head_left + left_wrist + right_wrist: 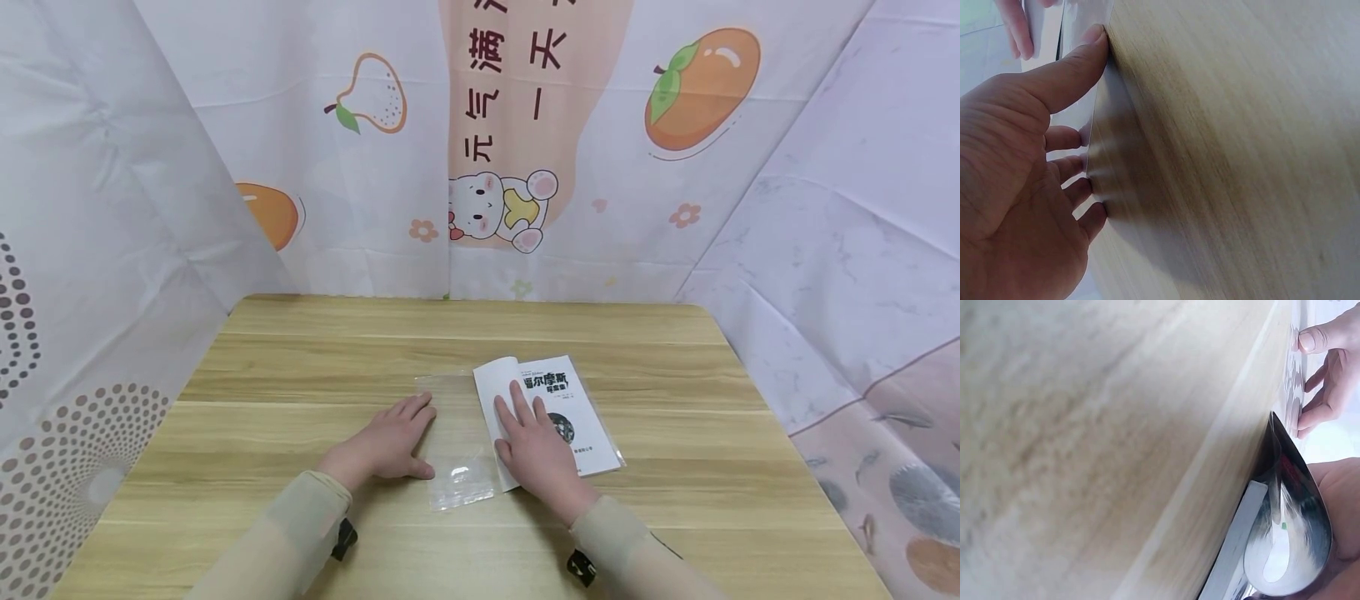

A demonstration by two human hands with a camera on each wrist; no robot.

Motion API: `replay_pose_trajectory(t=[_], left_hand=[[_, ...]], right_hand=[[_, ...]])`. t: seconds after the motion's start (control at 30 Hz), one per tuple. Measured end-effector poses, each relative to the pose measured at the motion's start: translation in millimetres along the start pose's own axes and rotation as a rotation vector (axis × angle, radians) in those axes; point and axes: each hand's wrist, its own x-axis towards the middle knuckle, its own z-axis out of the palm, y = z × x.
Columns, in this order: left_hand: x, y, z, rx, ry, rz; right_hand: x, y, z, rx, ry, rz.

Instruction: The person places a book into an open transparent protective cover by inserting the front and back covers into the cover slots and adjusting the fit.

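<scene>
Clear plastic film: flat on the table, just left of the book; creased with bright glare at its near end. Whether it runs under the white leaf, cannot tell.
Book: lying on the table, title page up, black Chinese lettering plus a round dark picture. Thin clear strip shows past its right edge.
White leaf: along the left side of the book, bowed at the far end.
Left hand: left of the book, apart from it. Fingers apart, not clamped; thumb and fingertips at the film's left edge.
Right hand: on top of the book, fingers straight and spread across white leaf and title page. Not clamped.
Glossy sheet: seen from the right wrist, curls up beside the book's page edges.
Sleeves: beige, on the near side of the book; black device at each wrist.
Curtain: white, beyond the book; orange fruit, cartoon figure, dark lettering.
</scene>
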Motion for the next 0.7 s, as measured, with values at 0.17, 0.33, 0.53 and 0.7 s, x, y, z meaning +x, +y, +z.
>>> replay_pose_trajectory(t=[0.17, 0.33, 0.53, 0.7], left_hand=[[-1.1, 1.4, -0.9, -0.005, -0.001, -0.002], [-1.2, 1.8, -1.7, -0.015, -0.006, -0.003], [-1.7, 2.3, -2.5, -0.03, -0.014, -0.003], [-1.6, 2.7, -2.6, -0.027, -0.021, -0.005]], right_hand=[[0.2, -1.4, -0.9, 0.005, -0.007, 0.011], [-0.5, -3.9, -4.8, -0.001, -0.03, 0.018], [-1.2, -5.2, -5.0, -0.008, -0.035, 0.01], [-1.3, -5.2, -3.5, -0.021, -0.033, 0.001]])
